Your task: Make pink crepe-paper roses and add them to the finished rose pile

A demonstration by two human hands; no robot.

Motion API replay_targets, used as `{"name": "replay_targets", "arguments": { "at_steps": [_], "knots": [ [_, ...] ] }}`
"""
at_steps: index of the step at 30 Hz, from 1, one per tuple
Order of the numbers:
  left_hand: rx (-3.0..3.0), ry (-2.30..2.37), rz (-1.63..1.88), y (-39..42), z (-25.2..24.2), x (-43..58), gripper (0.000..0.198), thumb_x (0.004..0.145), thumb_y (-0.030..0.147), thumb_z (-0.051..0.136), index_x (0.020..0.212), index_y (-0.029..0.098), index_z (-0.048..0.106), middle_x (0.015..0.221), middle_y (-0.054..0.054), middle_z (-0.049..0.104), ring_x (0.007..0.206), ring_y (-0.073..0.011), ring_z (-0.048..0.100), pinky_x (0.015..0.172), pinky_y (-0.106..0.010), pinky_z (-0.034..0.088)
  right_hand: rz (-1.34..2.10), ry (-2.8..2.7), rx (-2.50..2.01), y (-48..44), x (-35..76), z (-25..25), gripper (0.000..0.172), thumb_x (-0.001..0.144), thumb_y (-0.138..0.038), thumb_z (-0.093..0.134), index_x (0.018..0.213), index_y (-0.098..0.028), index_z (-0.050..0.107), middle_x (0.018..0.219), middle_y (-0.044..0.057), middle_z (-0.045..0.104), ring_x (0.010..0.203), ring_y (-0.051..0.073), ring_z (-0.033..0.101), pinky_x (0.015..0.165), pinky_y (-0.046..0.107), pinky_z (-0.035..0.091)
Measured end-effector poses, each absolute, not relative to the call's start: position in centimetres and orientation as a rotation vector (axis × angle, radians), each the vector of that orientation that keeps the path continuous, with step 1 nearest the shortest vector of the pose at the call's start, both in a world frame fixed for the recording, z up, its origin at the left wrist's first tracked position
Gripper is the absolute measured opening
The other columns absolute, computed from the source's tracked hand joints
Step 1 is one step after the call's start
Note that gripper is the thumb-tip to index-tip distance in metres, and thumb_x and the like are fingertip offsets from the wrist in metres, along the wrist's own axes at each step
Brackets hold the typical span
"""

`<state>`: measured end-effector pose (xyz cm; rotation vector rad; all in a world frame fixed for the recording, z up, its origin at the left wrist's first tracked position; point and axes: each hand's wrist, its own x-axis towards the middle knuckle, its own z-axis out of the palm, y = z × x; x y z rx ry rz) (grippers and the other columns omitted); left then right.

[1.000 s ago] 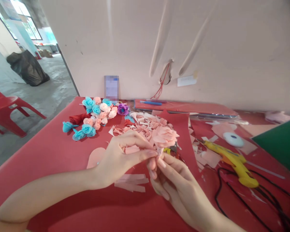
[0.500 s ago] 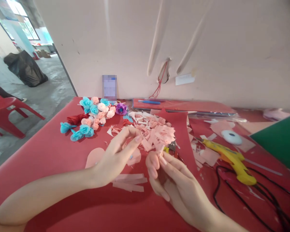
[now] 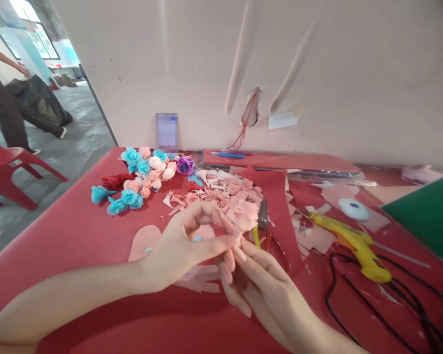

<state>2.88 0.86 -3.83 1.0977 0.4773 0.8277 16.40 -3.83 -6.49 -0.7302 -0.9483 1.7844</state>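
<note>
A pink fringed paper flower (image 3: pixel 243 214) is held up over the red table, its base pinched between the fingertips of both hands. My left hand (image 3: pixel 186 243) reaches in from the left, thumb and fingers closed at that base. From the lower right, my right hand (image 3: pixel 268 282) grips the same spot. Scissors (image 3: pixel 263 216) with yellow and red handles lie just behind, partly covered. Pink paper strips (image 3: pixel 201 285) show beneath my hands. Left of my left hand lies a rounded pink paper piece (image 3: pixel 143 242). Beyond the flower is a heap of pink paper scraps (image 3: pixel 216 189).
Blue, pink, red and purple paper roses (image 3: pixel 143 169) cluster at the back left. A yellow glue gun (image 3: pixel 354 243) with a black cord lies right. A green board (image 3: pixel 428 211) juts in beside it. A person (image 3: pixel 2 103) holds a black bag (image 3: pixel 40 101) beyond the table.
My left hand has moved right and closed on the flower's base. The flower has shifted slightly left, uncovering more of the scissors. A person has come into view at the far left.
</note>
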Motion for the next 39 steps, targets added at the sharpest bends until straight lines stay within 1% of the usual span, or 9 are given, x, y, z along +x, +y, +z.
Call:
{"name": "replay_targets", "arguments": {
  "at_steps": [7,11,15,20,26,28,34,37,39],
  "knots": [
    [1.069,0.413,0.814,1.3,-4.1,2.9,0.022,0.079,0.005,0.056,0.07,0.018,0.04,0.052,0.006,0.062,0.046,-0.0083,0.062,0.05,-0.019,0.051,1.806,-0.932,-0.728,-3.8,16.4,-6.5,0.027,0.085,-0.036,0.049,0.067,-0.016,0.054,0.062,-0.004,0.046,0.039,0.002,0.034,0.039,0.02,0.019],
    [1.059,0.449,0.872,1.5,-3.9,3.0,0.024,0.075,0.004,0.061,0.067,0.017,0.042,0.055,0.008,0.061,0.049,-0.0057,0.06,0.052,-0.017,0.051,1.642,-1.011,-0.848,-3.7,16.8,-6.7,0.029,0.084,-0.038,0.049,0.066,-0.016,0.057,0.059,-0.003,0.049,0.044,0.005,0.039,0.043,0.021,0.029],
    [1.074,0.588,0.906,1.7,-3.7,3.0,0.025,0.067,0.002,0.067,0.063,0.015,0.047,0.06,0.009,0.06,0.056,-0.0029,0.059,0.056,-0.012,0.049,1.275,-1.012,-1.052,-3.3,17.6,-6.6,0.019,0.08,-0.036,0.057,0.071,-0.02,0.059,0.053,-0.004,0.046,0.049,0.007,0.039,0.047,0.02,0.031],
    [1.064,0.535,0.837,1.6,-4.2,3.0,0.022,0.068,0.005,0.067,0.065,0.015,0.047,0.063,0.008,0.06,0.056,-0.0042,0.059,0.055,-0.015,0.05,1.288,-1.04,-1.039,-2.9,17.9,-5.9,0.009,0.07,-0.03,0.068,0.068,-0.022,0.065,0.064,-0.003,0.05,0.048,0.006,0.034,0.046,0.021,0.032],
    [1.033,0.485,0.824,1.6,-4.2,3.3,0.034,0.066,0.005,0.067,0.065,0.018,0.036,0.063,0.007,0.062,0.057,-0.0074,0.06,0.055,-0.019,0.05,1.411,-1.004,-0.924,-2.5,17.6,-5.6,0.001,0.067,-0.026,0.071,0.067,-0.027,0.07,0.077,0.001,0.058,0.066,0.013,0.05,0.059,0.026,0.043],
    [1.014,0.5,0.828,1.6,-4.2,3.4,0.035,0.065,0.004,0.068,0.065,0.018,0.036,0.062,0.007,0.063,0.06,-0.0071,0.06,0.056,-0.017,0.049,1.42,-1.008,-0.878,-2.4,17.7,-5.8,0.004,0.066,-0.024,0.071,0.065,-0.028,0.07,0.075,0.0,0.056,0.066,0.012,0.05,0.061,0.025,0.043],
    [1.039,0.46,0.828,1.8,-4.5,3.4,0.032,0.064,0.001,0.066,0.065,0.017,0.039,0.065,0.006,0.062,0.06,-0.0054,0.058,0.055,-0.014,0.046,1.255,-1.161,-0.878,-2.4,18.2,-6.2,0.012,0.065,-0.017,0.071,0.066,-0.028,0.069,0.072,-0.002,0.05,0.062,0.01,0.045,0.055,0.023,0.039],
    [1.126,0.476,0.864,2.2,-4.8,3.3,0.026,0.062,0.004,0.07,0.066,0.016,0.047,0.069,0.005,0.06,0.064,-0.0068,0.057,0.055,-0.015,0.045,1.015,-1.333,-0.948,-2.3,18.6,-6.1,0.012,0.064,-0.014,0.07,0.062,-0.026,0.069,0.07,0.0,0.05,0.064,0.013,0.046,0.054,0.025,0.039],
    [1.185,0.567,0.912,2.6,-4.9,3.1,0.021,0.062,0.008,0.071,0.064,0.016,0.052,0.068,0.004,0.058,0.061,-0.0072,0.055,0.051,-0.017,0.042,0.799,-1.419,-0.993,-2.2,18.7,-6.0,0.017,0.064,-0.011,0.068,0.066,-0.027,0.069,0.071,0.0,0.052,0.063,0.014,0.048,0.052,0.026,0.039]
  ]
}}
